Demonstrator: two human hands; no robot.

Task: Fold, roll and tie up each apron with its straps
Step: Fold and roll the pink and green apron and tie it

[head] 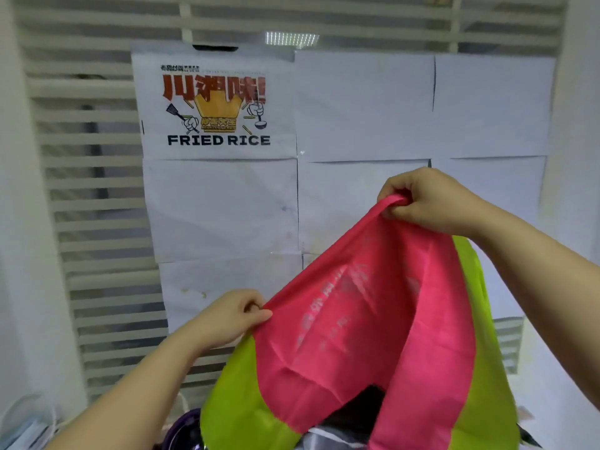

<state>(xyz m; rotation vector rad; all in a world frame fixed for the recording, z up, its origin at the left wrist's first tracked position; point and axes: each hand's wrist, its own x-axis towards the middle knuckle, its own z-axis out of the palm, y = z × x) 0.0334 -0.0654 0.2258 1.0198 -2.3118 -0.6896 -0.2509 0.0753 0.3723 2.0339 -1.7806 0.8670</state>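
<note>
- Pink apron (357,319) held up in the air in front of a wall of pale slats (91,203), its cloth hanging slack with a deep fold down the middle.
- Faint pale print shows through the pink cloth, too blurred to read.
- Right hand (435,203), raised high, fingers curled round the pink strap (389,203) at the apron's top.
- Left hand (227,316), lower and well apart from the right, pinches the apron's side edge between thumb and curled fingers.
- Lime-green apron (233,404) hangs behind the pink one, showing on both sides of it; who or what holds it up cannot be told.
- Dark and grey cloth (354,420) bunched at the bottom edge, under the pink apron.
- On the slats, a grid of white paper sheets (363,105); the upper-left sheet is a poster (216,105) with red characters, a gold crown and the words "FRIED RICE".
- Bottom-left corner: bluish papers or packets (26,430), blurred.
</note>
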